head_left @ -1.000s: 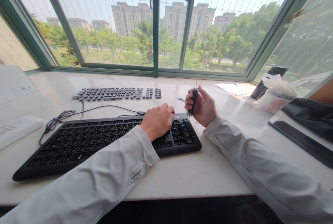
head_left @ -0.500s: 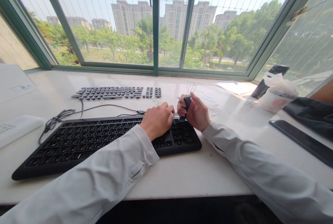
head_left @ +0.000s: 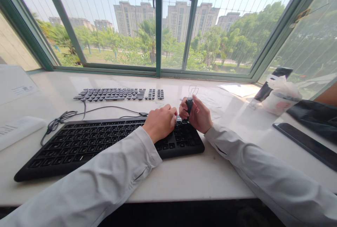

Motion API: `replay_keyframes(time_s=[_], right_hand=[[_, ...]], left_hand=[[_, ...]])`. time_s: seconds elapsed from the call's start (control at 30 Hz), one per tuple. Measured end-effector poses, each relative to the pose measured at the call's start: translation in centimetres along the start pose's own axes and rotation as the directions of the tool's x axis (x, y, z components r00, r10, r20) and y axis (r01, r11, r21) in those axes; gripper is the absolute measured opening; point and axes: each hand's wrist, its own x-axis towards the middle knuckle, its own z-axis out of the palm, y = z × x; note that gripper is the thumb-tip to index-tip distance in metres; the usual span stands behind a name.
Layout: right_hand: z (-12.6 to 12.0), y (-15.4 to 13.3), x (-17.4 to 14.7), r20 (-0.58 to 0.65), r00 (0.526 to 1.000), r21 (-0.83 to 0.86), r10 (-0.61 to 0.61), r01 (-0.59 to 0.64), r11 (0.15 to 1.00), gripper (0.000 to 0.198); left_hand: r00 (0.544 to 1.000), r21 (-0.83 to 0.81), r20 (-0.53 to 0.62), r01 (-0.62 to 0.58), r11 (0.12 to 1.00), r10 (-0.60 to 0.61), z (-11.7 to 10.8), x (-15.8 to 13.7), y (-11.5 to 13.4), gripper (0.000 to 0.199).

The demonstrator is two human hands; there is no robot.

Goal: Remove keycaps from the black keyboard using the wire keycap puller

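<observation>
A black keyboard (head_left: pixel 97 139) with its keycaps off lies in front of me, its bare sockets showing. My left hand (head_left: pixel 161 120) rests on its right half near the far edge, fingers curled and bearing on it; the fingertips are partly hidden. In my right hand (head_left: pixel 198 114) I grip a black keycap puller (head_left: pixel 189 104) upright above the number pad side. Its thin wire loops point up, and its lower end meets the upper right of the keyboard. Behind the keyboard, the loose keycaps (head_left: pixel 116 94) are laid out in keyboard order.
A coiled cable (head_left: pixel 56 123) lies beyond the keyboard's left side. A white box (head_left: pixel 15 83) and a white device (head_left: pixel 21 132) stand at left. To the right are a phone (head_left: pixel 305 142), a cup in a plastic bag (head_left: pixel 280 97) and dark cloth (head_left: pixel 316 118).
The view has shifted very slightly. The puller's handle appears tilted a little differently in my right hand; my left hand holds its place on the keyboard.
</observation>
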Motion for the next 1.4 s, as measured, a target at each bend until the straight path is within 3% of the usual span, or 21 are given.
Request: replay_keyframes(time_s=[0.27,0.57,1.03,1.4], right_hand=[[0.2,0.0,0.2,0.060,0.998,-0.051,0.017,-0.014,0.999,0.048],[0.3,0.1,0.2,-0.005,0.999,-0.021,0.044,-0.044,0.999,0.050],[0.0,1.1,-0.2,-0.022,0.994,-0.109,-0.107,0.104,0.989,0.044],[0.0,0.4,-0.1,0.009,0.999,-0.066,-0.031,0.031,0.997,0.043]], left_hand=[[1.000,-0.016,0.024,-0.002,1.000,0.003,0.1,0.0,-0.1,0.027],[1.000,-0.008,0.018,-0.002,1.000,0.002,-0.1,-0.1,-0.1,0.025],[1.000,-0.019,0.017,-0.007,1.000,0.007,0.1,0.0,-0.1,0.029],[1.000,-0.024,0.010,-0.016,1.000,0.016,0.1,-0.1,-0.2,0.027]])
